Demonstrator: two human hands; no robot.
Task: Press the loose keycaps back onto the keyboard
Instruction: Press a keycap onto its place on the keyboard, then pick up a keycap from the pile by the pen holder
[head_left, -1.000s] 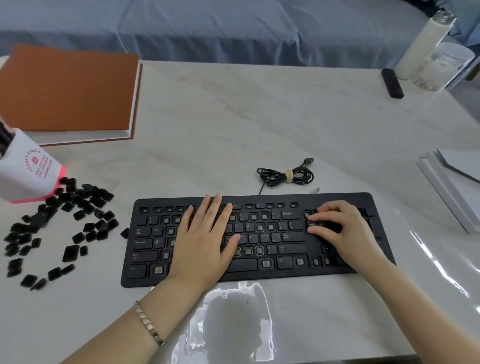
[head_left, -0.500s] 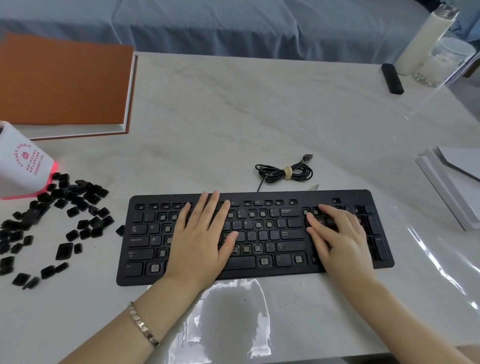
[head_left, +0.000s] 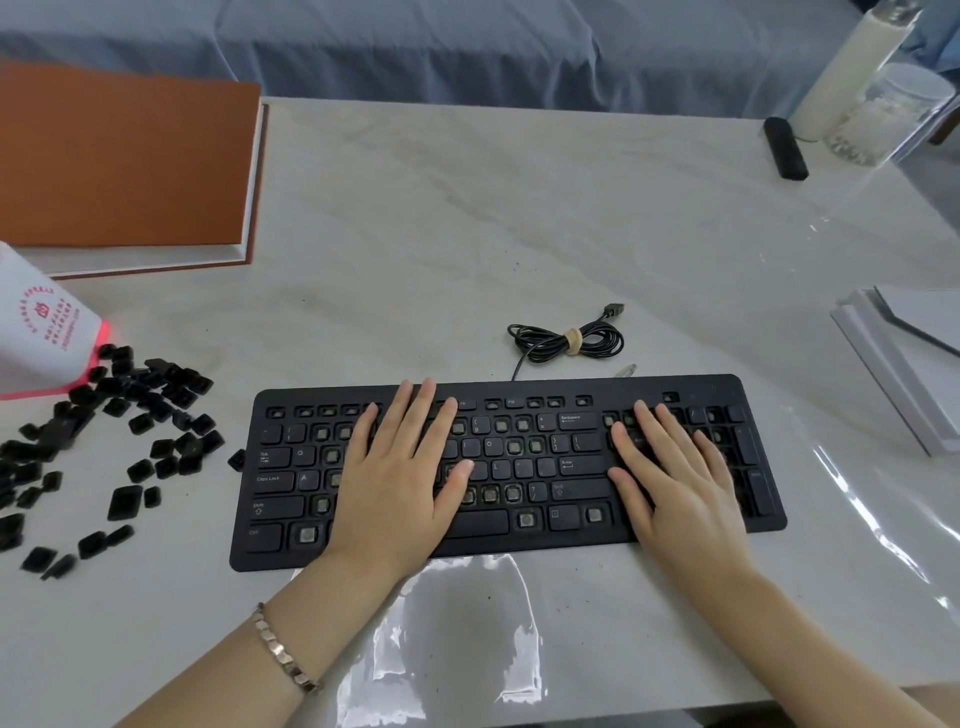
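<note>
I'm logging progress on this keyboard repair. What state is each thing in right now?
keyboard: flat on the table, some caps fitted, many switches bare.
loose keycaps: scattered on the table left of it.
left hand: flat, fingers straight, on the keys.
right hand: flat, fingers straight, on the right-hand keys.
cable: coiled and tied, plug lying free.
orange book: closed.

light: soft, even | glare: table (head_left: 467, 649) film | edges: wide-angle bend, slight blur
</note>
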